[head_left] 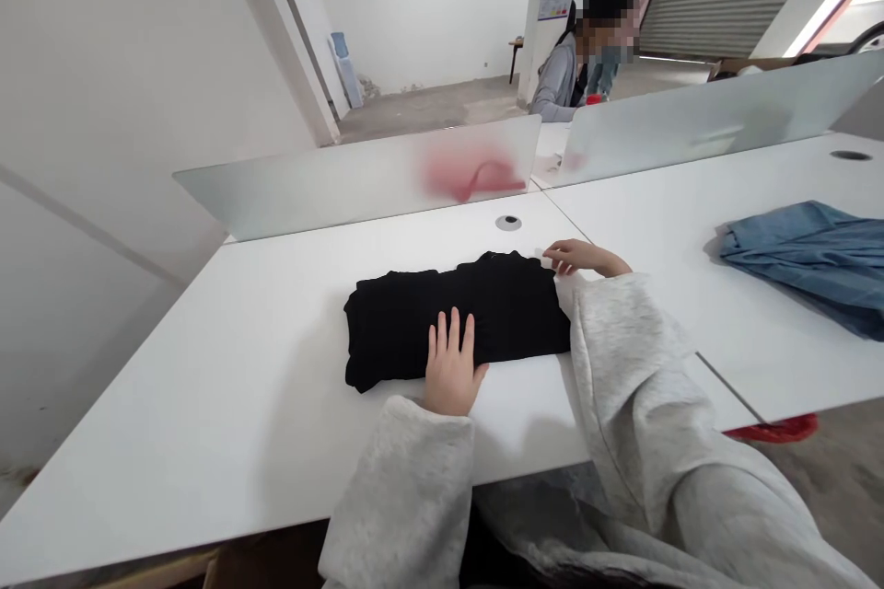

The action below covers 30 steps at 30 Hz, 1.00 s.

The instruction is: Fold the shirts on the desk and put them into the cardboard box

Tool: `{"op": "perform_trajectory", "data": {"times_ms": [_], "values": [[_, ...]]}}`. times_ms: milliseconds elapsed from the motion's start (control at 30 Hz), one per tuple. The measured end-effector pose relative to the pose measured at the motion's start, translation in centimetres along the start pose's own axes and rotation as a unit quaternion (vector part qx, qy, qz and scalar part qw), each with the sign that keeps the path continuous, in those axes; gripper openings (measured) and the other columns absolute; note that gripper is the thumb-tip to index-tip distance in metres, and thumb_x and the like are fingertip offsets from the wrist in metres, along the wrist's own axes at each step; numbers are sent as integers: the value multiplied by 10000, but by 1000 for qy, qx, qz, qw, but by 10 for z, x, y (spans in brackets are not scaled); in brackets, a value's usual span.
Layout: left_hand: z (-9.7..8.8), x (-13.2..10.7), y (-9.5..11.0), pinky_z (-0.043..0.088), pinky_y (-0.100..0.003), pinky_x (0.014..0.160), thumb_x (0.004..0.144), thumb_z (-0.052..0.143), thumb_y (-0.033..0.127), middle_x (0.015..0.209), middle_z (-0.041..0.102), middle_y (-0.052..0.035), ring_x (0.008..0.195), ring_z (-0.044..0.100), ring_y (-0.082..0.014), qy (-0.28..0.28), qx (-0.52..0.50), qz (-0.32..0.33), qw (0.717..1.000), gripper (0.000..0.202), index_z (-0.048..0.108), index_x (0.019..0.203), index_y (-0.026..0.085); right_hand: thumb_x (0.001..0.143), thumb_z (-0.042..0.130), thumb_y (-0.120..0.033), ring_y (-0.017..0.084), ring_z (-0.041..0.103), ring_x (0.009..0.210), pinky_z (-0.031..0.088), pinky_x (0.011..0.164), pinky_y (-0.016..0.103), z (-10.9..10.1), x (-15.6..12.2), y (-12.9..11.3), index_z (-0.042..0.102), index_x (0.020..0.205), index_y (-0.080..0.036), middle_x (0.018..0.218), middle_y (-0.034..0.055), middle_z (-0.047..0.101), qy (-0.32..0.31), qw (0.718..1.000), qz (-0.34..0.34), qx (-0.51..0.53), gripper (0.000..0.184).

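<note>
A black garment (401,322), folded into a long flat bundle with ruffled ends, lies across the white table (296,442). My left hand (452,363) rests flat on its front middle part, fingers spread and pointing away from me. At the far right corner of the bundle is my right hand (580,258), palm turned down. Its fingers reach left, a little bent and apart, close to the cloth edge; whether they touch it I cannot tell. The grey sleeve on that arm covers part of the bundle's right end.
A crumpled blue denim garment (815,258) lies on the adjoining table to the right. Frosted dividers (331,189) line the far edge, with a red shape blurred behind one. Beyond them sits a person in a grey top (556,78). A cable hole (509,223) is behind the bundle.
</note>
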<state>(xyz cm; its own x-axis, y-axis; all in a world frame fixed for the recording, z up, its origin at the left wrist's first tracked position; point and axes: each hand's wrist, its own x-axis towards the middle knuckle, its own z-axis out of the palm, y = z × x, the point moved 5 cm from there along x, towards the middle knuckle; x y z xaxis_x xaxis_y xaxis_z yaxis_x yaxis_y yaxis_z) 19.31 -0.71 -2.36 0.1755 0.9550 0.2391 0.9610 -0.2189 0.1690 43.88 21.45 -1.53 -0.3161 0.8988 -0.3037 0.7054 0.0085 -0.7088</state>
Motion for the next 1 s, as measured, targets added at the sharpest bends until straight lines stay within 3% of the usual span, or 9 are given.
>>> {"op": "perform_trajectory", "data": {"times_ms": [100,200,267,367,467,600,767,900,1000], "values": [[10,9,34,243,-566,1107,846,557,305,1519,214,-190,1403,136,-356,-5,-4,38,999,658,307,1425,117,736,649,-573,189,653,690,551,676,329,9,-1,-4,621,1102,-128,941,137,677,-65,998,14,20,576],[27,19,78,251,-532,1118,891,474,318,1503,268,-180,1404,179,-321,-23,-23,104,994,579,338,1407,93,655,721,-570,181,659,684,563,685,325,16,-4,-10,529,1264,-159,1031,116,669,-109,991,11,71,760],[36,27,97,243,-528,1122,910,427,321,1489,300,-188,1398,196,-329,-21,-28,98,995,564,342,1403,62,641,740,-548,175,660,694,564,687,315,19,-6,-10,431,1361,-168,1069,115,661,-130,986,11,102,871],[41,37,108,223,-545,1123,897,432,299,1488,291,-206,1392,198,-354,-8,-30,57,998,586,326,1410,36,666,740,-498,159,652,714,557,642,276,27,-5,-10,346,1422,-200,1143,116,635,-153,979,-16,133,903],[41,44,106,227,-538,1123,870,432,228,1502,253,-204,1401,176,-337,1,-33,49,998,596,303,1424,52,695,730,-410,132,637,730,542,605,233,36,-3,-12,303,1442,-265,1222,85,595,-162,972,-63,159,872],[37,47,96,243,-521,1120,844,335,69,1500,265,-191,1403,183,-295,13,-18,33,999,596,281,1438,79,696,705,-294,127,635,731,536,579,225,45,-2,-18,327,1422,-272,1165,49,617,-173,955,-94,222,819],[19,52,77,276,-476,1123,826,281,-4,1457,389,-118,1366,317,-221,27,-114,-15,993,614,358,1410,168,780,621,-387,138,642,840,535,711,266,44,-2,-27,296,1421,-304,1147,22,617,-136,931,-150,302,723],[-15,58,56,425,-397,1030,921,372,177,1364,518,-71,1253,487,-219,94,-320,-90,938,490,363,1407,235,895,284,-632,163,628,965,494,836,345,47,3,-38,290,1403,-313,1134,48,632,-71,917,-163,357,600],[-39,61,44,446,-356,1001,965,353,344,1276,595,-65,1201,535,-209,155,-415,-118,889,426,411,1375,241,889,221,-658,186,593,1064,489,862,365,58,4,-51,333,1370,-314,1170,58,619,22,903,-161,397,602]]}}
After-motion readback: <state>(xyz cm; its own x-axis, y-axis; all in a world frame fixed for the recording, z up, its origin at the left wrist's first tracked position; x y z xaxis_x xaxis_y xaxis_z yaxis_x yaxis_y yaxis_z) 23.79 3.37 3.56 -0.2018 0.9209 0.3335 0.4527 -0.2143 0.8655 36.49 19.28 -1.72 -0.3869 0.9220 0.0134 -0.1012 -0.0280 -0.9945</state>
